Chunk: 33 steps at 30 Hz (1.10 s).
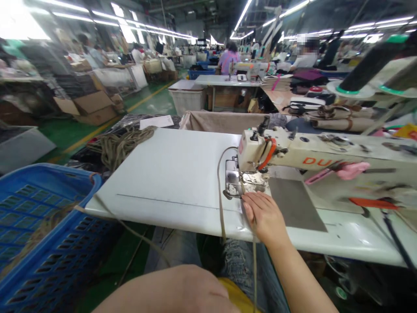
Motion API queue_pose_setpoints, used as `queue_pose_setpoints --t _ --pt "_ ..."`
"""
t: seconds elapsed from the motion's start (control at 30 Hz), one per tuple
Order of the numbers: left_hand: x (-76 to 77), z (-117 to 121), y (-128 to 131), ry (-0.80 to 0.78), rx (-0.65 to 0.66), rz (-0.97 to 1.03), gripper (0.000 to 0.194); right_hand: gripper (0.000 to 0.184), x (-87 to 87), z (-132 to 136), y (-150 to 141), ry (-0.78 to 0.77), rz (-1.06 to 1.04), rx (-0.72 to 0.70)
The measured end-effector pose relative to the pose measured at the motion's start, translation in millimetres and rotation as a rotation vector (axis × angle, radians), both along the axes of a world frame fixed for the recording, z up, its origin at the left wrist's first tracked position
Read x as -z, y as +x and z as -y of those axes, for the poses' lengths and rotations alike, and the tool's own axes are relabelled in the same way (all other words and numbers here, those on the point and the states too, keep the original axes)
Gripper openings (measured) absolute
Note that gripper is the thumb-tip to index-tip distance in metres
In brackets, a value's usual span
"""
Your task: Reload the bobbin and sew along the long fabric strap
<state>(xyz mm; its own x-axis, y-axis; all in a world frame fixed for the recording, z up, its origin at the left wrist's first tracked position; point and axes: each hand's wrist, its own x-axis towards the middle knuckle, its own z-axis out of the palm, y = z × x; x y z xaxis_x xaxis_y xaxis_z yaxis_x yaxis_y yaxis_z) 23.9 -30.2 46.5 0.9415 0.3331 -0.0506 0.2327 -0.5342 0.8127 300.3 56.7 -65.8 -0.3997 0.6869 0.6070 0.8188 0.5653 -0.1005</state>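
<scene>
My right hand [264,214] lies on the machine bed just in front of the presser foot, fingers together, closed on a narrow olive fabric strap [255,274]. The strap runs under the foot of the sewing machine [260,152] and hangs from my fingers over the table edge. Behind the foot, a strap loop [220,195] curves left and forward over the white tabletop [176,174]. My left hand [211,289] is low over my lap, at the bottom of the view, its fingers hidden. Another strap length [137,237] droops from the table's left corner toward my left arm.
A blue plastic basket [94,187] with strap in it stands at left. A strap bundle [122,145] lies past the table's left edge. Behind the table is a cloth-lined bin [221,121]. Thread cones [371,65] and folded fabric pieces [342,117] are at right. Other people work farther back.
</scene>
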Motion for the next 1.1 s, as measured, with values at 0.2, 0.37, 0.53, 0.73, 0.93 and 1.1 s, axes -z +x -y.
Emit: queue_pose_setpoints --t 0.2,0.37,0.53,0.73,0.93,1.1 --pt "-14.2 -10 -90 0.086 -0.522 -0.393 0.032 0.036 10.1 -13 7 0.148 0.031 -0.079" --pt "-31.7 -26 -213 0.542 -1.158 -0.907 0.026 0.038 15.9 -21 11 0.215 0.026 -0.127" --pt "-27.5 -39 -302 0.796 -1.609 -0.990 0.034 0.041 17.1 -25 12 0.263 0.059 -0.110" --pt "-27.3 -79 -291 0.279 -1.875 0.010 0.059 0.046 15.9 -25 13 0.254 0.109 -0.127" --pt "-102.3 -71 -204 1.384 -1.450 0.081 0.040 0.046 11.0 -22 10 0.262 0.107 -0.138" --pt "-146.7 -39 -148 1.853 -1.084 0.136 0.020 0.044 9.1 -22 9 0.251 0.095 -0.146"
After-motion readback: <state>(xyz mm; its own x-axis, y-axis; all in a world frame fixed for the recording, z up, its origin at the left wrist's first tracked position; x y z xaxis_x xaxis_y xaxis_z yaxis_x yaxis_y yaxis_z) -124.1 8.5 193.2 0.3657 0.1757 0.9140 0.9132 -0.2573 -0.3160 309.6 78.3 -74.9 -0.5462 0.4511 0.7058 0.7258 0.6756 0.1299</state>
